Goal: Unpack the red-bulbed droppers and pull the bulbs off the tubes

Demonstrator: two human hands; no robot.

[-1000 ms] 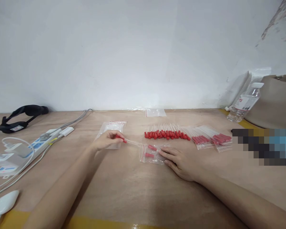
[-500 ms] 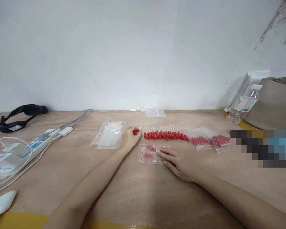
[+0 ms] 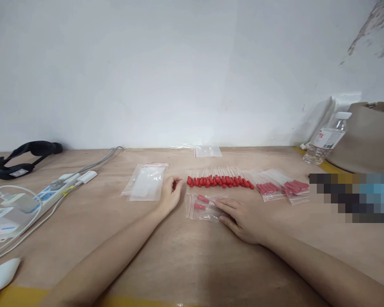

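My left hand [image 3: 171,192] rests on the table just left of a row of several red-tipped sticks [image 3: 219,180], fingers loosely curled and holding nothing. My right hand [image 3: 241,216] lies flat with spread fingers on the right end of a small clear zip bag [image 3: 201,206] that has two red-tipped sticks inside. A stack of clear zip bags without contents [image 3: 145,182] lies just left of my left hand.
Two filled bags of red sticks [image 3: 281,188] lie right of the row. One more clear bag [image 3: 208,151] sits by the wall. A power strip with cables [image 3: 32,198], a black strap [image 3: 24,155], a water bottle [image 3: 326,138] and a beige bag [image 3: 368,136] line the table's sides.
My left hand carried a red-tipped stick from the bag's mouth to the left end of the row, let it go there, and drew back a little. My right hand stayed on the bag.
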